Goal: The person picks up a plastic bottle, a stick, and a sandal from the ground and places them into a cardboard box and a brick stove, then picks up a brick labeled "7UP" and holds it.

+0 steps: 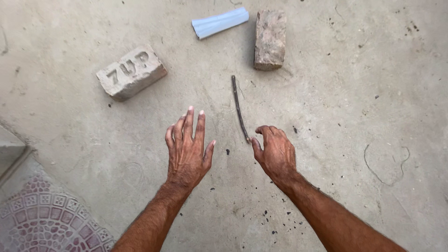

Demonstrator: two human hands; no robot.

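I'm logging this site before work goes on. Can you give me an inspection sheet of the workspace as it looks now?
Surface: bare concrete floor, dusty, with dark specks.
Job's things: thin dark stick lying flat.
Clutter: embossed brick, plain brick, rolled white sheet.
Hands: left hand open, fingers spread, holding nothing; right hand curled, fingertips at the stick's near end.
Cables: nothing seen.
Surroundings: patterned tile at lower left.

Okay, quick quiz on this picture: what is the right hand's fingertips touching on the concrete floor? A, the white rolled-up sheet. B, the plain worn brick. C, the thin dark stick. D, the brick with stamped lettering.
C: the right hand has its fingertips at the near end of the thin dark stick, while both bricks and the white roll lie farther off, untouched.
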